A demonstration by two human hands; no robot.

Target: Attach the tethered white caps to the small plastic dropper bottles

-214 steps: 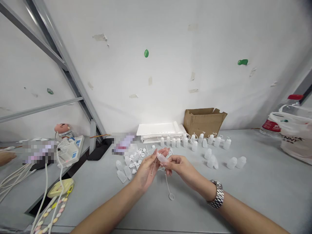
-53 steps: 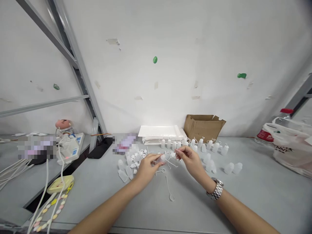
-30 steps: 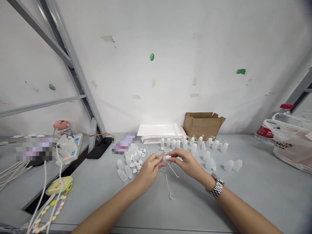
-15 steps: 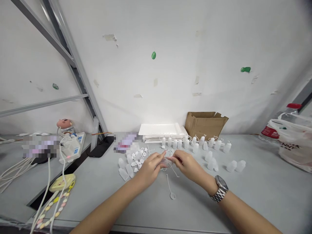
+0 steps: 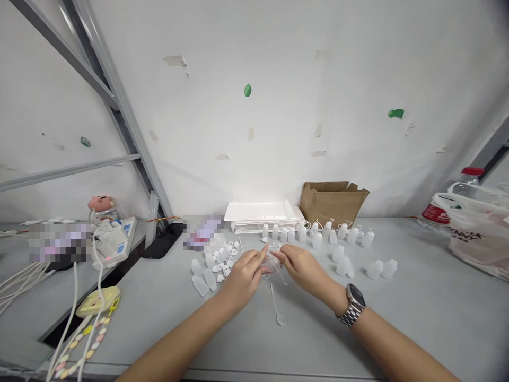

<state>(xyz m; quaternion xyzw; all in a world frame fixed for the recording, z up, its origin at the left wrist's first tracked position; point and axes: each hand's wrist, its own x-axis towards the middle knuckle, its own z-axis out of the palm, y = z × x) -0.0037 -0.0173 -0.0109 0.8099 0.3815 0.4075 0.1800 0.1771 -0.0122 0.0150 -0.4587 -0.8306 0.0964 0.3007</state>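
Note:
My left hand (image 5: pixel 243 273) is closed, thumb and fingers round a small translucent plastic bottle (image 5: pixel 271 263), mostly hidden by the fingers. Just to its right, my right hand (image 5: pixel 301 267) has its fingers pinched together at the bottle's top; what sits between those fingertips is too small to make out. White ring straps lie around and behind the hands, and one loose strap with a ring (image 5: pixel 280 319) rests on the table in front. Left of my left hand are small white caps (image 5: pixel 222 257) and several uncapped bottles (image 5: pixel 200 285).
Several capped bottles (image 5: pixel 302 234) stand in rows before a white stack of flat packs (image 5: pixel 262 212) and a cardboard box (image 5: pixel 333 204). More bottles (image 5: pixel 374 270) stand to the right. A plastic bag (image 5: pixel 477 228) is far right; cables and a power strip (image 5: pixel 115 244) are left.
The view has shifted slightly, so everything sits a little further left. Both hands stay together at the bottle, the right fingertips moving only slightly.

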